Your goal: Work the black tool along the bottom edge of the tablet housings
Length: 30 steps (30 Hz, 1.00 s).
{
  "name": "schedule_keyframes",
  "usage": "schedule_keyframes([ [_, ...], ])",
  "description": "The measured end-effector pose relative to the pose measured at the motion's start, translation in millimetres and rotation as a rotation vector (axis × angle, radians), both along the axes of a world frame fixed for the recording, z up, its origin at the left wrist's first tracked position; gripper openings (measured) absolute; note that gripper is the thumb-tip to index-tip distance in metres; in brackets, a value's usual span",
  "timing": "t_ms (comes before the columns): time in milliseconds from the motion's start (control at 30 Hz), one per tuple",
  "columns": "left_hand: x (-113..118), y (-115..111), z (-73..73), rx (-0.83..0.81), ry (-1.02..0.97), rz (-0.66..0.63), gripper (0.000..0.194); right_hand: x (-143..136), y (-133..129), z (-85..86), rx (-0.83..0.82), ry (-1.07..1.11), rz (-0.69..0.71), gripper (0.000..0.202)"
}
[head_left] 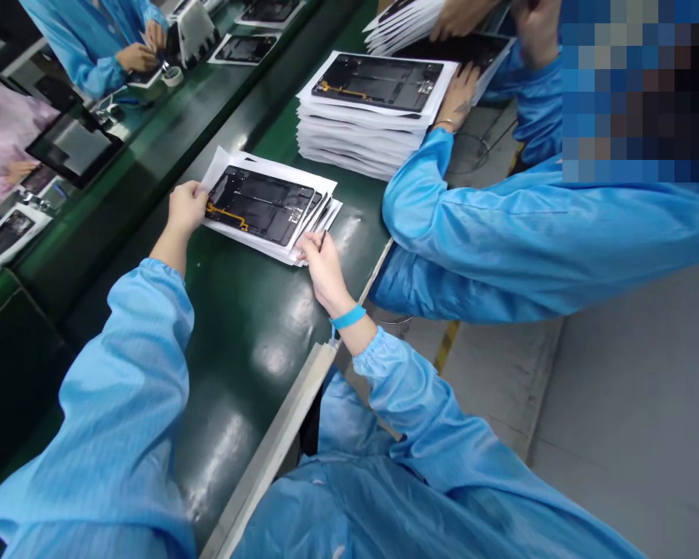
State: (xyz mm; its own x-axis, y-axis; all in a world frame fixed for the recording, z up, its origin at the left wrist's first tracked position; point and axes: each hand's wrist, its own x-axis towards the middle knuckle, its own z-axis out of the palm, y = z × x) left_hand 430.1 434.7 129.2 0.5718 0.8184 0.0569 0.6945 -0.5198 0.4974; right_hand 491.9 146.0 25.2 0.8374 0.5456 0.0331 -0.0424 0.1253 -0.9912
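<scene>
In front of me on the green bench lies a short stack of paper sheets [279, 172] with black tablet housings between them. The top tablet housing [262, 203] shows its inner side, with an orange flex cable near its left end. My left hand [187, 206] pinches the stack's left edge, fingers closed on the paper. At the near right corner, my right hand [321, 264] has its fingers closed on the layered edges. A small dark tip shows between those fingers; I cannot tell what it is. A blue strap [348, 317] circles my right wrist.
A taller stack of paper-interleaved housings [361, 140] stands beyond mine, beside a co-worker's hand [459, 97]. That co-worker's blue sleeve [501, 233] reaches along the bench's right edge. Across the green bench [227, 310], other people work near a framed tablet [73, 144].
</scene>
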Motion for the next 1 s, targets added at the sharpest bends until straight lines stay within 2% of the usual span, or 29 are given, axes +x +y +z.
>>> schedule_keyframes([
  [100,1.5,1.5,-3.6,0.011,0.018,0.017,0.042,-9.8,3.3,-3.7,0.037,0.115,-0.078,0.013],
  [267,3.1,2.2,-11.1,-0.038,0.033,0.052,0.043,-9.1,8.0,-0.4,-0.001,0.138,-0.144,0.023],
  [400,1.2,-1.1,-11.6,-0.039,0.014,0.056,0.043,12.0,8.1,11.4,-0.071,0.035,-0.105,0.039],
  [500,-7.4,-6.7,-13.0,-0.051,-0.008,0.057,0.043,24.2,5.6,19.8,-0.108,-0.027,-0.057,0.043],
  [567,-17.4,-10.5,-14.8,-0.06,-0.029,0.063,0.043,22.9,2.5,21.2,-0.115,-0.049,-0.018,0.043],
  [767,-42.5,-16.5,-20.9,-0.112,-0.129,0.092,0.043,-5.2,0.1,7.4,-0.06,0.03,-0.003,0.045],
  [867,-38.0,-18.1,-23.8,-0.191,-0.189,0.104,0.043,-10.9,4.8,1.2,-0.008,0.13,-0.028,0.048],
  [1000,-20.8,-18.1,-26.1,-0.331,-0.267,0.14,0.042,-11.1,8.5,1.3,0.071,0.225,-0.051,0.048],
])
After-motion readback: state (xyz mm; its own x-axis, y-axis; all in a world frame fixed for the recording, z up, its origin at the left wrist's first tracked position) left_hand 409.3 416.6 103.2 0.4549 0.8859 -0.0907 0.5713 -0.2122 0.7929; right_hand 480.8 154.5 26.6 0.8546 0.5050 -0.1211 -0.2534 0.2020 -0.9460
